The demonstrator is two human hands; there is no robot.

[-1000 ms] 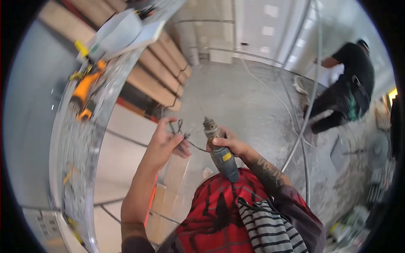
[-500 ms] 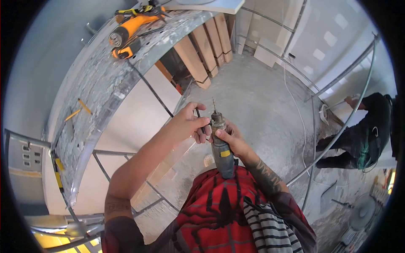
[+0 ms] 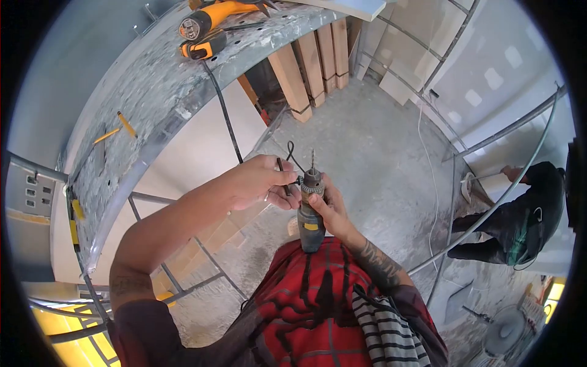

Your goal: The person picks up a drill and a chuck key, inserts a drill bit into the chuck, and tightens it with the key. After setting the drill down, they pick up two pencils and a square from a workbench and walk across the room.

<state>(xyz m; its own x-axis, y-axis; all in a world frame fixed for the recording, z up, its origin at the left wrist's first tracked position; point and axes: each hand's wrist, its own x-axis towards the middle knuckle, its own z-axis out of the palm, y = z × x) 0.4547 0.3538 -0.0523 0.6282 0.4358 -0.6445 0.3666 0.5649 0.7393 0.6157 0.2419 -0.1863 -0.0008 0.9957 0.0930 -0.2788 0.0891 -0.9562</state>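
A dark, dusty drill [image 3: 310,227] with a yellow label stands against my red checked clothing, its toothed chuck [image 3: 312,188] pointing away from me. A thin drill bit [image 3: 313,160] sticks out of the chuck. My right hand [image 3: 334,207] is wrapped round the drill just below the chuck. In my left hand [image 3: 263,180] a black chuck key [image 3: 280,165] is pinched, its handle crosswise and its tip against the side of the chuck; fingers hide part of it. A black cord loop [image 3: 290,148] rises beside the key.
A speckled scaffold board [image 3: 153,92] on the left carries an orange power tool [image 3: 223,15], an orange-black tape measure [image 3: 205,46] and yellow pencils [image 3: 126,124]. Timber boards [image 3: 292,79] lean beyond. Metal scaffold bars [image 3: 489,139] and a co-worker [image 3: 513,214] are right.
The drill and both hands have shifted slightly left in view. My left hand has turned the chuck key a little, its tip now at the chuck, and a cord loop shows.
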